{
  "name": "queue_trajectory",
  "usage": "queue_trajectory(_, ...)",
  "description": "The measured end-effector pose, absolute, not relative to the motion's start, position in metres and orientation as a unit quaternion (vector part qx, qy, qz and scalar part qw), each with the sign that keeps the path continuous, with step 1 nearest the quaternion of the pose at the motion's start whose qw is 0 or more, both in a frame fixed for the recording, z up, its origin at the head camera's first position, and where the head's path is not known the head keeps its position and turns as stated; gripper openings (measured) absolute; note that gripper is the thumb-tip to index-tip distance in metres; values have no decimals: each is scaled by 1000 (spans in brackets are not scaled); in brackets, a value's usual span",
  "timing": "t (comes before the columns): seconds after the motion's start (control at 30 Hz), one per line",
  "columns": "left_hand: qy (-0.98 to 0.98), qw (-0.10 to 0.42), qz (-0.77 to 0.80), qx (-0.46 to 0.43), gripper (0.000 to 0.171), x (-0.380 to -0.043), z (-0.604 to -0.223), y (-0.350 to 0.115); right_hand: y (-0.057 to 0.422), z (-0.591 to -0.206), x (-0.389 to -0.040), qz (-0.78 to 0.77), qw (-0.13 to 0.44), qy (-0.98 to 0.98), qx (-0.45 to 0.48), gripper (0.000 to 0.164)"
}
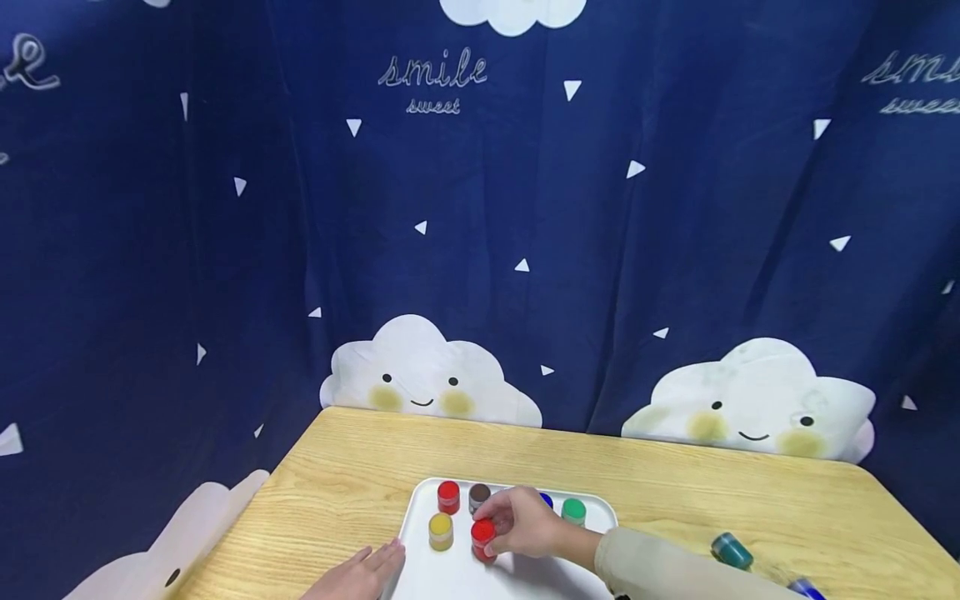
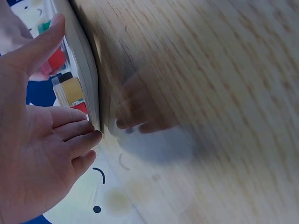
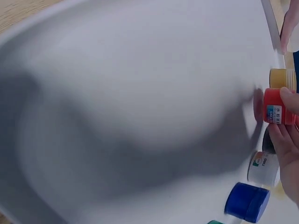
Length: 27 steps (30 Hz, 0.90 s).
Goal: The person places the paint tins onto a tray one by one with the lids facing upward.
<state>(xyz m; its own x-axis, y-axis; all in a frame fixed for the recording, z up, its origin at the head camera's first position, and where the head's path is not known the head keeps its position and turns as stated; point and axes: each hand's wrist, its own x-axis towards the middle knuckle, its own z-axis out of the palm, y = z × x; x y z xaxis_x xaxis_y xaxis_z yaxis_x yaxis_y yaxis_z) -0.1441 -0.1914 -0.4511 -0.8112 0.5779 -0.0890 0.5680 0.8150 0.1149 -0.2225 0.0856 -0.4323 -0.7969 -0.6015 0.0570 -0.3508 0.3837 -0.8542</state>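
Observation:
My right hand (image 1: 528, 525) grips a red paint jar (image 1: 483, 531) between thumb and fingers, over the white tray (image 1: 442, 579). In the right wrist view the held jar (image 3: 274, 106) shows a small printed label, and its shadow falls on the tray beside it. Just left of it stands a yellow jar (image 1: 441, 533). Behind, a second red jar (image 1: 448, 497) and a brown jar (image 1: 480, 496) stand in a row. My left hand (image 1: 360, 575) rests at the tray's left edge, its fingers extended along the outer wall in the left wrist view.
Along the tray's back row are also a white jar (image 3: 262, 169), a blue jar (image 3: 246, 201) and a green jar (image 1: 573, 510). On the wooden table (image 1: 360, 467), right of the tray, lie a teal jar (image 1: 731, 551) and a blue jar (image 1: 806, 588). A dark blue curtain (image 1: 480, 208) hangs behind.

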Motion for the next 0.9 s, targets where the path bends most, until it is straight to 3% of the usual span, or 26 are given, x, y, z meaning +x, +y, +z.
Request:
queue_trajectory(0.4,955,27,29,292,80,-138,-450,-189,75,-439,-225,-479,104,825,-282,34)
queue_trajectory(0.77,964,47,53,255,90,-136,-444,-188,71,-439,-223,-479,89,830,-270,37)
queue_trajectory(0.9,962,23,38,271,88,-135,-444,-189,70,-439,-222,-483,93,827,-273,37)
